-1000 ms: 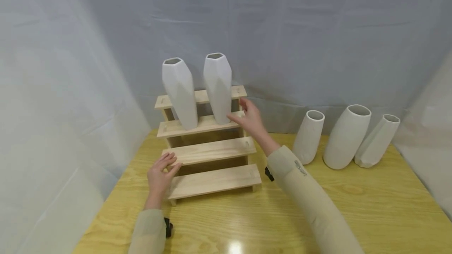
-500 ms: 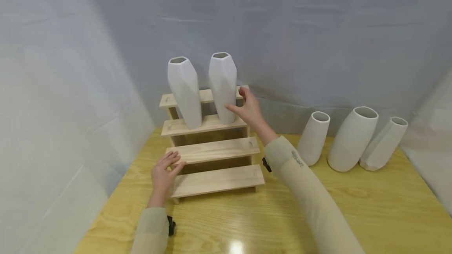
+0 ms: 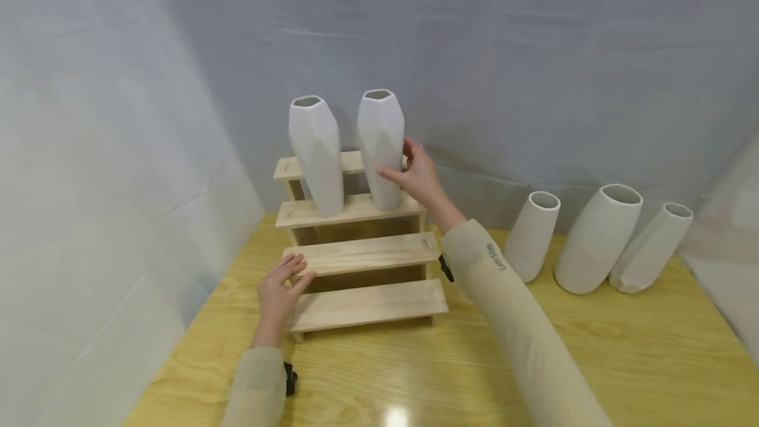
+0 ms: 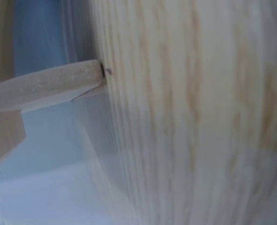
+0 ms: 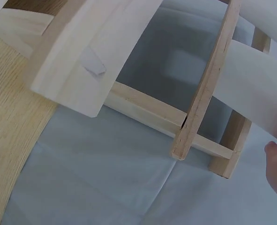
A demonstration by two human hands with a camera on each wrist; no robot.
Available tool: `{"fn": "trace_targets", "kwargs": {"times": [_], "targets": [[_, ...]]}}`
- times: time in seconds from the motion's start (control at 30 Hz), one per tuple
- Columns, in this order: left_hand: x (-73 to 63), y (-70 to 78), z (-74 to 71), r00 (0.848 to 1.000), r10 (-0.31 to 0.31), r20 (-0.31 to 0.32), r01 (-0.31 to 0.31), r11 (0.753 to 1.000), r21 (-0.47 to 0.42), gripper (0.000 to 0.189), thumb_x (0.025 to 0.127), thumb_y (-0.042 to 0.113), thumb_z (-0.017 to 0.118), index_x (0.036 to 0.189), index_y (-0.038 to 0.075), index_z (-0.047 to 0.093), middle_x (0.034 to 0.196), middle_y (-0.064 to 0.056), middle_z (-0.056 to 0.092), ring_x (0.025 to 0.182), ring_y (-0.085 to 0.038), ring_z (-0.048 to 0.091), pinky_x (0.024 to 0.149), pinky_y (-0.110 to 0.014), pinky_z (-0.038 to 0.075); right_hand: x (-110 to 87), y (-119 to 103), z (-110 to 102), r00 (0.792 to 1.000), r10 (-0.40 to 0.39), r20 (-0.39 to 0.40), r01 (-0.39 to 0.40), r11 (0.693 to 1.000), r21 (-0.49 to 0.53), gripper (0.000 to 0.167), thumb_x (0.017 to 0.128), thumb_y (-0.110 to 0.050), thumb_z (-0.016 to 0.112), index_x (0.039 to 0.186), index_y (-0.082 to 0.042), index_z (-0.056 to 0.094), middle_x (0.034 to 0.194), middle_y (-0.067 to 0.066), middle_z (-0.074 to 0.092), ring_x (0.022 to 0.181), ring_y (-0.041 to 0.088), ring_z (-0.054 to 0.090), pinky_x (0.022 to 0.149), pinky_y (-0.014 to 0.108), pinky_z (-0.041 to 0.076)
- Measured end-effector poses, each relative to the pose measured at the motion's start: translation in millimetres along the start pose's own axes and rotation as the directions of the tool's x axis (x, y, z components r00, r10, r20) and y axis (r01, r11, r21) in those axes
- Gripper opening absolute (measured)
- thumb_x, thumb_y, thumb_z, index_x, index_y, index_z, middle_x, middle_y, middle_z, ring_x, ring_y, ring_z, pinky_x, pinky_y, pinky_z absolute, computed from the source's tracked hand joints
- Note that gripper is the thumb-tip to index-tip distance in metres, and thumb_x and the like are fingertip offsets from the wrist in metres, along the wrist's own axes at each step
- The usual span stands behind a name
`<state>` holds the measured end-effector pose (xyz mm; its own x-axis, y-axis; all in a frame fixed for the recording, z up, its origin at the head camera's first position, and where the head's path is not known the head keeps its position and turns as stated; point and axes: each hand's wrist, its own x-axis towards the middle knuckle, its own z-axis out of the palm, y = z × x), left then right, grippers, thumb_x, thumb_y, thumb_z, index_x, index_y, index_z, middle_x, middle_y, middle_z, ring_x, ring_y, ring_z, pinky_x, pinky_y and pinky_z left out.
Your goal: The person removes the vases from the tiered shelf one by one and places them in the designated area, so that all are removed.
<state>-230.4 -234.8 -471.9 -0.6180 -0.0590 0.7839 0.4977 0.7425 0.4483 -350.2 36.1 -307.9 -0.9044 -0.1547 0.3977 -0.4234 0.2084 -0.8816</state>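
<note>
One right hand (image 3: 418,175), thumb and fingers spread, lies against the nearer side of the right faceted vase (image 3: 378,140), which stands on the wooden rack (image 3: 362,252), second shelf from the top, long axis upright, mouth up. Its twin vase (image 3: 315,150) stands alongside, likewise upright. The left hand (image 3: 280,288), thumb apart, touches the rack's left end. Three more vases (image 3: 601,236) stand mouth-up on the bench (image 3: 367,374).
</note>
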Motion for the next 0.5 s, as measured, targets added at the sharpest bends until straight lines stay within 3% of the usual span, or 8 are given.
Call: {"fn": "trace_targets", "kwargs": {"times": [0.3, 0.5], "targets": [[-0.2, 6.4, 2.2, 0.999, -0.04, 0.029, 0.04, 0.999, 0.003, 0.027, 0.064, 0.008, 0.078, 0.088, 0.0, 0.069, 0.1, -0.01, 0.064, 0.101, -0.025, 0.056, 0.088, -0.031, 0.041, 3.3, 0.2, -2.6, 0.999, 0.018, 0.034, -0.018, 1.0, 0.016, 0.072, 0.071, -0.013, 0.075, 0.13, 0.0, 0.035, 0.126, 0.014, 0.045, 0.116, 0.023, 0.042, 0.098, 0.029, 0.033], [0.2, 5.8, 3.6, 0.999, -0.034, 0.026, 0.034, 0.999, -0.002, 0.027, 0.064, 0.009, 0.078, 0.088, -0.001, 0.069, 0.1, -0.011, 0.064, 0.101, -0.026, 0.056, 0.089, -0.03, 0.04, 4.2, 1.6, -3.7, 0.998, 0.023, 0.059, -0.024, 1.0, 0.021, 0.071, 0.072, -0.013, 0.074, 0.13, -0.001, 0.034, 0.126, 0.014, 0.044, 0.115, 0.024, 0.044, 0.095, 0.032, 0.037]]}}
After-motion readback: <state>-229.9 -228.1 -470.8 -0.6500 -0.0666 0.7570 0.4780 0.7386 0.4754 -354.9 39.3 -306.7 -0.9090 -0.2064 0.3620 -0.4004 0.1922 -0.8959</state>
